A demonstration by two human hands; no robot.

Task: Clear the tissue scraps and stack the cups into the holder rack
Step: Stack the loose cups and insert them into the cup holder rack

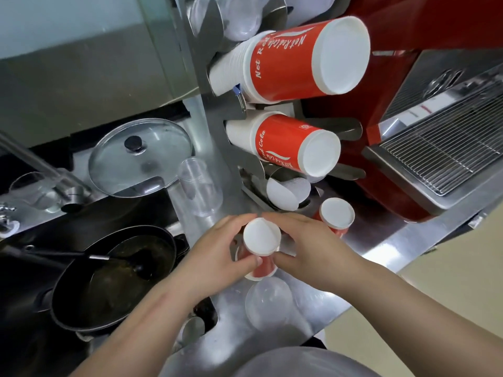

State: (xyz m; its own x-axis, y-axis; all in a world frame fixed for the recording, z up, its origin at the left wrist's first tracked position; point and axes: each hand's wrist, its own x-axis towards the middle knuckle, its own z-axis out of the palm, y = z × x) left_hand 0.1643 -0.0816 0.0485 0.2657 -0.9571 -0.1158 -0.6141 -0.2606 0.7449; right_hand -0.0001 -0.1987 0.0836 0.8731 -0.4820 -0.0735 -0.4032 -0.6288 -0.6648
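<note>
Both hands grip a small red paper cup (261, 240), upside down with its white base toward me. My left hand (217, 248) holds its left side and my right hand (302, 246) its right side. A second small red cup (337, 215) stands upside down on the steel counter just right of them. The metal holder rack (215, 126) rises behind, carrying a large red cup stack (296, 58), a medium red cup stack (294, 145) and a white cup stack (285, 193) in its lowest slot. Clear plastic cups (268, 306) lie near my wrists. No tissue scraps are visible.
A clear cup stack (200, 186) leans left of the rack. A glass pot lid (140, 156) and a black pan (114, 276) sit at the left in the sink area. A red machine with a wire drip grille (441, 148) stands at the right. The counter edge (381, 281) runs diagonally.
</note>
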